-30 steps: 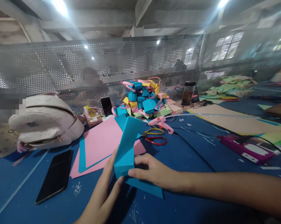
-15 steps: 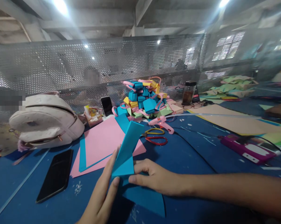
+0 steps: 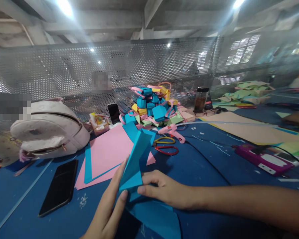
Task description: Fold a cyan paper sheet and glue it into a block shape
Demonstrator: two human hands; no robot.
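A folded sheet of blue paper stands up between my two hands, its lower part spreading over the table toward me. My left hand lies along its left side, fingers behind and thumb in front at a lower fold. On the right edge, my right hand pinches the paper between thumb and fingers. Just beyond it are scissors with one yellow and one red handle, and a pink glue gun. Pink and blue paper sheets lie left of the held paper.
A black phone and a white backpack are at the left. Behind, a pile of folded paper boxes stands before a perforated metal screen. A purple power strip sits at the right, with a cable crossing the table.
The upright part of the blue paper has opened at its fold, showing a second panel at the right. The lower part has shifted toward me. My hands have barely moved.
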